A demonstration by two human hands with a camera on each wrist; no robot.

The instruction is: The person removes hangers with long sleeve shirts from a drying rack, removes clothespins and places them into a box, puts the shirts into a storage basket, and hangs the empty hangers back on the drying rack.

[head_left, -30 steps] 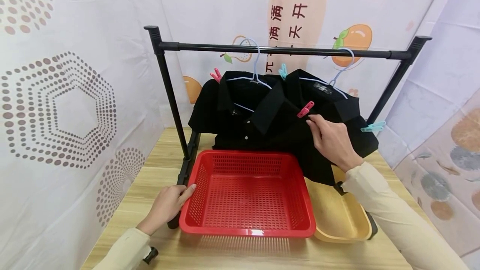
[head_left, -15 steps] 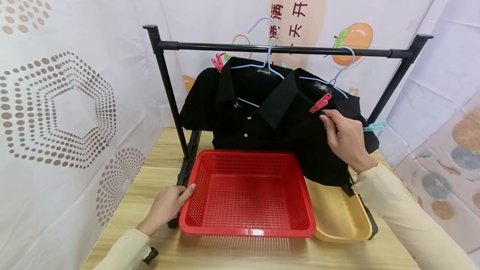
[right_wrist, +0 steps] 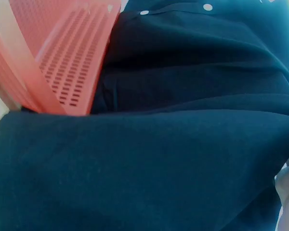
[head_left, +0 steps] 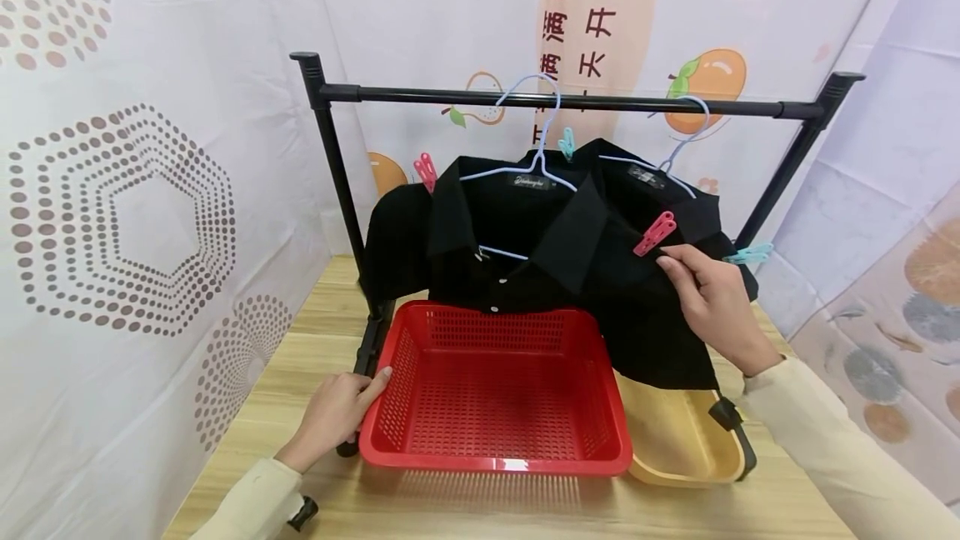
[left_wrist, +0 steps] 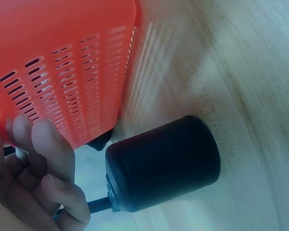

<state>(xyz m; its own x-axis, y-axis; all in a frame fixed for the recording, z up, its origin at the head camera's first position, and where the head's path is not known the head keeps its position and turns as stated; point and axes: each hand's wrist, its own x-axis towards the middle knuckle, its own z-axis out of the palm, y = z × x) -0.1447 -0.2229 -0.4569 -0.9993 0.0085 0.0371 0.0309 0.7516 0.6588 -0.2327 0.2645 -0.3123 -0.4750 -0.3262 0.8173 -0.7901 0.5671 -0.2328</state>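
Note:
A black button-up shirt [head_left: 510, 282] hangs on a light blue hanger [head_left: 538, 158], its hook at the rack's black bar [head_left: 615, 100]. With thumb and forefinger my right hand [head_left: 716, 294] pinches the cloth of its right-side shoulder, just beside a pink clothespin [head_left: 655, 233]. Another pink clothespin [head_left: 425, 172] grips the opposite shoulder. My left hand [head_left: 330, 415] holds the left rim of a red plastic basket [head_left: 495, 465], thumb on top. In the left wrist view its fingers [left_wrist: 53, 149] curl below the basket's side. Cloth fills most of the right wrist view.
Behind it hangs a second black shirt [head_left: 693, 215] on another blue hanger [head_left: 670, 158], with a turquoise clothespin [head_left: 748, 253] at its sleeve. A second turquoise clothespin [head_left: 567, 144] shows between the shirts. A yellow basket [head_left: 678, 432] stands right of the red one.
My right hand has moved right and down, shifting the front shirt and hanger to the right. The hook rose above the bar, then came lower. My left hand has stayed put.

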